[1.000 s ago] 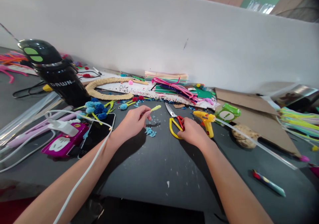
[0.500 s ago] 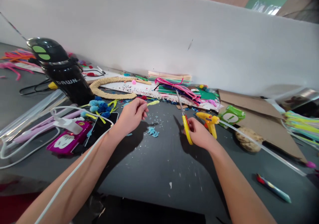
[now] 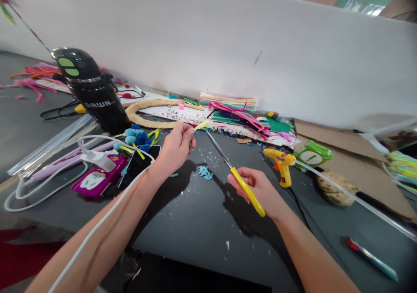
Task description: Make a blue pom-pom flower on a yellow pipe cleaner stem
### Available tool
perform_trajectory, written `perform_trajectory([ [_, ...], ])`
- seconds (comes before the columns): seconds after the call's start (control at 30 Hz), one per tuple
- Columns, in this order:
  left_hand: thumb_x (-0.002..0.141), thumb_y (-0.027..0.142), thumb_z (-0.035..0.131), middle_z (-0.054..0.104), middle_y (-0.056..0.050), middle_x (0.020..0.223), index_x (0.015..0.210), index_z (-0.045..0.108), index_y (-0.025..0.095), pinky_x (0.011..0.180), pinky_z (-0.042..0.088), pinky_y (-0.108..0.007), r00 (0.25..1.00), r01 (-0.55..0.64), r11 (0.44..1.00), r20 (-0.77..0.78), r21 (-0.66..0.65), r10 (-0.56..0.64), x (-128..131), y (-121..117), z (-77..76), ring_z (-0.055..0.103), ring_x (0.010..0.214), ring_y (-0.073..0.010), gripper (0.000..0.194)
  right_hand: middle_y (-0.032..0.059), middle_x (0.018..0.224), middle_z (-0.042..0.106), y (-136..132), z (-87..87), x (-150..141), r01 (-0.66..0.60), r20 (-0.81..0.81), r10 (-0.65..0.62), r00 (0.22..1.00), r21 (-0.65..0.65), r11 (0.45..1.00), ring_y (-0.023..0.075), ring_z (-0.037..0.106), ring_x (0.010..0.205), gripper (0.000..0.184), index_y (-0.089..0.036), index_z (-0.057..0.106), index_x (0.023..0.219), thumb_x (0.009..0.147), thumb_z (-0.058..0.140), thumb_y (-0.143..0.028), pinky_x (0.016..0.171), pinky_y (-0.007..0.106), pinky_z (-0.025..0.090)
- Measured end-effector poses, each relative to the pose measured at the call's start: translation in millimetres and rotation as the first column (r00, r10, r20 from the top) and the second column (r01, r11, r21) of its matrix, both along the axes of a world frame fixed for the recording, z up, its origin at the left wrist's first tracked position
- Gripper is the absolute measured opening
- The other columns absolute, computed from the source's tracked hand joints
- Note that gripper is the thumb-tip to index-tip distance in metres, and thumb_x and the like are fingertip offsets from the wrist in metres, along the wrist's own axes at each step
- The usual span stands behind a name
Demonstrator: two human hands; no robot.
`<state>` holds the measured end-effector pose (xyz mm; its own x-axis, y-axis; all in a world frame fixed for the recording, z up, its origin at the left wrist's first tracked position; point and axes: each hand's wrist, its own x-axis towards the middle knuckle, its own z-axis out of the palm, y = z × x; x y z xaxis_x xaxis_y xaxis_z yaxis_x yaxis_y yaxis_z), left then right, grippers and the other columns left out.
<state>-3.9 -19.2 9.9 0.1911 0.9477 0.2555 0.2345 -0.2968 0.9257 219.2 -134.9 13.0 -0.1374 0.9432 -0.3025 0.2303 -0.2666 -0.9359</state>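
Between the fingertips of my left hand (image 3: 178,145) is a short fuzzy yellow pipe cleaner (image 3: 202,125), its end sticking out to the right. My right hand (image 3: 256,189) grips a pair of yellow-handled scissors (image 3: 239,178), and the blades point up and left, with their tip near the pipe cleaner. From this angle the blades look close together. On the table below lies a small heap of light-blue fuzzy clippings (image 3: 205,172). Blue pompom-like flowers with yellow stems (image 3: 137,139) lie left of my left hand.
A black flask (image 3: 97,97) and a magenta power block (image 3: 99,178) with white cable stand left. Right are a yellow glue gun (image 3: 280,162), a green tissue pack (image 3: 314,154), cardboard (image 3: 361,176) and a pen (image 3: 371,258). Behind lie a tan ring (image 3: 143,121) and bundled pink pipe cleaners (image 3: 241,116).
The scissors have swung from nearly upright to slanting left, bringing their tip close to the yellow pipe cleaner. My right hand has moved lower. The view has shifted slightly left.
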Motion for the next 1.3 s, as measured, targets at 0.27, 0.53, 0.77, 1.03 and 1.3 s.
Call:
perform_trajectory([
  [0.27, 0.096, 0.042, 0.041, 0.058, 0.003, 0.066, 0.096, 0.046, 0.021, 0.041, 0.035, -0.018, 0.998, 0.019, 1.0, -0.065, 0.021, -0.017, 6.1, -10.1, 4.0, 0.045, 0.042, -0.0067, 0.021, -0.0083, 0.051, 0.039, 0.5, -3.6, -2.2, -0.003, 0.026, 0.002, 1.0, 0.015, 1.0, 0.0055, 0.031, 0.043, 0.041, -0.019, 0.053, 0.078, 0.075, 0.07, -0.056, 0.041, 0.019, 0.023],
  [0.53, 0.098, 0.038, 0.038, 0.059, 0.003, 0.068, 0.097, 0.046, 0.02, 0.048, 0.037, -0.02, 0.986, 0.012, 0.995, -0.166, 0.095, 0.004, 4.7, -9.6, 2.9, 0.047, 0.043, -0.007, 0.02, -0.0081, 0.051, 0.041, 1.1, -4.9, -2.2, 0.0, -0.015, 0.0, 1.0, 0.006, 1.0, 0.0057, 0.031, 0.043, 0.044, -0.019, 0.053, 0.076, 0.073, 0.071, -0.059, 0.041, 0.02, 0.022],
  [0.77, 0.098, 0.036, 0.038, 0.061, 0.002, 0.069, 0.098, 0.048, 0.02, 0.053, 0.039, -0.021, 0.971, 0.019, 0.991, -0.239, 0.133, 0.014, 4.1, -11.3, 5.6, 0.051, 0.051, -0.0093, 0.02, -0.0083, 0.051, 0.039, 1.9, -8.3, -0.9, -0.001, -0.025, 0.001, 1.0, -0.006, 1.0, 0.0059, 0.031, 0.044, 0.043, -0.019, 0.053, 0.078, 0.074, 0.07, -0.058, 0.041, 0.02, 0.022],
  [1.03, 0.098, 0.037, 0.037, 0.062, 0.002, 0.069, 0.098, 0.049, 0.019, 0.053, 0.039, -0.022, 0.971, 0.019, 0.991, -0.237, 0.129, 0.013, 3.7, -10.8, 5.3, 0.05, 0.049, -0.0093, 0.021, -0.0086, 0.051, 0.039, 2.2, -7.3, -0.6, 0.002, -0.033, -0.002, 0.999, 0.003, 1.0, 0.0061, 0.032, 0.044, 0.043, -0.019, 0.052, 0.076, 0.074, 0.07, -0.058, 0.042, 0.02, 0.023],
  [1.3, 0.098, 0.038, 0.038, 0.061, 0.002, 0.069, 0.098, 0.048, 0.02, 0.048, 0.039, -0.021, 0.977, 0.027, 0.995, -0.213, 0.099, -0.005, 4.6, -11.5, 5.4, 0.049, 0.044, -0.0078, 0.021, -0.0085, 0.051, 0.041, 1.9, -8.5, -0.8, -0.006, -0.003, 0.006, 1.0, 0.008, 1.0, 0.0056, 0.032, 0.042, 0.043, -0.019, 0.053, 0.078, 0.075, 0.069, -0.059, 0.041, 0.02, 0.022],
])
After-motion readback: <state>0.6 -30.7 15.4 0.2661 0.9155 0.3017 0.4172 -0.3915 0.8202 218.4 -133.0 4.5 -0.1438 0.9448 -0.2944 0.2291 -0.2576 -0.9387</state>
